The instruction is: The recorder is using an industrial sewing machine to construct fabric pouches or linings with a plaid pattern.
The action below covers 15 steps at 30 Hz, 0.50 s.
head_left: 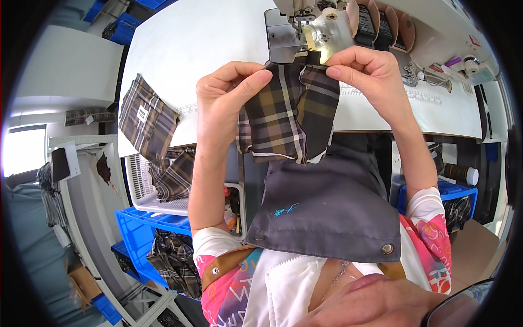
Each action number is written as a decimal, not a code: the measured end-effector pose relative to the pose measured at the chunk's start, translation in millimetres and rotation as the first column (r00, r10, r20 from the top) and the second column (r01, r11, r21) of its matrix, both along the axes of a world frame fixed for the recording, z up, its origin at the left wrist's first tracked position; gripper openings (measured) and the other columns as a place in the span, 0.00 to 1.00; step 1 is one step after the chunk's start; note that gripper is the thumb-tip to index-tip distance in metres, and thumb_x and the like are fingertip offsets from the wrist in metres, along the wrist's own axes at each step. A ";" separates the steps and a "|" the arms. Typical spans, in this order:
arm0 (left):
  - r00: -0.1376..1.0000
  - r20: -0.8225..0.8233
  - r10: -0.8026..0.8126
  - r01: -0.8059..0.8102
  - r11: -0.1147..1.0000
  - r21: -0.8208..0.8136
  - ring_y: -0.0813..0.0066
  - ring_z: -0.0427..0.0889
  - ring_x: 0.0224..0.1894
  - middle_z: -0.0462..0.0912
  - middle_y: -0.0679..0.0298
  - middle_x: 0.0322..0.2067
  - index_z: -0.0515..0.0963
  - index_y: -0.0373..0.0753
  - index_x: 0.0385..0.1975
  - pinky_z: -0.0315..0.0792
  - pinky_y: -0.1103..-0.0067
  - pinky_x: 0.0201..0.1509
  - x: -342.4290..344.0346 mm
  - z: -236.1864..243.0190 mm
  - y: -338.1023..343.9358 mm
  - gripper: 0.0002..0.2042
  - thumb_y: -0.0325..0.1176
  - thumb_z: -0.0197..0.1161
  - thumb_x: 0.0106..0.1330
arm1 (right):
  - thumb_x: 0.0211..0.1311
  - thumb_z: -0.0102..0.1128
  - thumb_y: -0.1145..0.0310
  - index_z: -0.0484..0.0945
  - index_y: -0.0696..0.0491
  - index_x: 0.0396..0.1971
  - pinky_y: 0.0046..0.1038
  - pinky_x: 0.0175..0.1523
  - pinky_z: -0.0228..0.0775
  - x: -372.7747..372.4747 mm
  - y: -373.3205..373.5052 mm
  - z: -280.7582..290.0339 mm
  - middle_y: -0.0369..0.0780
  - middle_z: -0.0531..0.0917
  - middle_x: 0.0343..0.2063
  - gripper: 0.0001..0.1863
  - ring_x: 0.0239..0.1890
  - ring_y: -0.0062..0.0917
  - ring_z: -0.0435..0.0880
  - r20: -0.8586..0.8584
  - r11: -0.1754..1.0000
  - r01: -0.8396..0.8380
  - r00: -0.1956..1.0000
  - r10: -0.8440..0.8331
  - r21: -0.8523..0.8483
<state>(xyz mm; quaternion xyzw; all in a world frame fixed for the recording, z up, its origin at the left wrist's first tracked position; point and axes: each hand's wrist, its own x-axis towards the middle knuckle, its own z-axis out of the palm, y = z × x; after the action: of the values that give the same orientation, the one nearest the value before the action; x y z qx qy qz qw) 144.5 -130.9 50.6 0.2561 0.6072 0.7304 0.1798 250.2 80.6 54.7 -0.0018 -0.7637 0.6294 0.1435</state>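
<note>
Between my hands hangs a plaid fabric piece (275, 117) in black, brown and white, its lower edge over the table's front edge. My left hand (231, 90) pinches its upper left corner between thumb and fingers. At the upper right corner, my right hand (366, 71) grips it the same way. A seam or fold runs down the middle, and pale edging shows along the bottom. Just beyond the fabric stands a sewing machine (302, 19), its needle area lit. The fabric's top edge lies close to the machine's metal plate (284, 42); whether they touch I cannot tell.
More plaid fabric (147, 117) with a white label lies on the white table (196, 41) at left, drooping toward a white basket (155, 204). Blue crates (131, 229) with plaid cloth stand below. A ruler strip (425, 97) and thread spools (471, 66) are at right.
</note>
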 end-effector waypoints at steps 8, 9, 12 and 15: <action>0.993 0.102 -0.052 0.053 0.999 -0.003 0.82 0.77 0.29 0.82 0.63 0.25 0.81 0.30 0.29 0.69 0.88 0.37 -7.3 2.0 -1.3 0.06 0.23 0.66 0.53 | 0.56 0.62 0.72 0.80 0.62 0.35 0.14 0.39 0.70 1.9 1.4 4.1 0.36 0.83 0.27 0.10 0.32 0.12 0.80 0.014 1.000 -0.012 1.000 0.012 0.017; 0.993 0.106 -0.055 0.056 0.998 -0.005 0.82 0.78 0.29 0.82 0.63 0.25 0.81 0.30 0.29 0.69 0.88 0.37 -7.8 2.0 -1.4 0.06 0.23 0.66 0.53 | 0.56 0.62 0.72 0.80 0.62 0.35 0.14 0.39 0.70 1.4 2.6 3.7 0.36 0.83 0.27 0.10 0.32 0.12 0.80 0.017 1.000 -0.022 1.000 0.022 0.012; 0.992 0.110 -0.068 0.069 0.998 -0.004 0.82 0.78 0.29 0.82 0.63 0.25 0.81 0.30 0.29 0.69 0.87 0.37 -10.2 1.0 -1.5 0.05 0.23 0.66 0.53 | 0.57 0.61 0.72 0.80 0.62 0.36 0.14 0.38 0.70 0.6 5.5 2.0 0.36 0.83 0.27 0.10 0.32 0.13 0.80 0.028 0.999 -0.048 0.998 0.048 -0.014; 0.988 0.120 -0.094 0.094 0.996 0.003 0.81 0.78 0.29 0.82 0.63 0.26 0.81 0.30 0.29 0.70 0.87 0.38 -13.8 -0.4 -1.4 0.05 0.23 0.66 0.53 | 0.57 0.61 0.72 0.79 0.62 0.36 0.14 0.38 0.70 0.9 5.3 1.7 0.36 0.83 0.27 0.10 0.31 0.12 0.79 0.035 0.998 -0.058 0.998 0.059 -0.039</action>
<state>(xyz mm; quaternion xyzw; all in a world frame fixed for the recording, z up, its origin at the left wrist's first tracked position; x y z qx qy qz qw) 130.6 -132.3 50.2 0.2399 0.5837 0.7342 0.2504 251.2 85.9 56.4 0.0065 -0.7537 0.6477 0.1112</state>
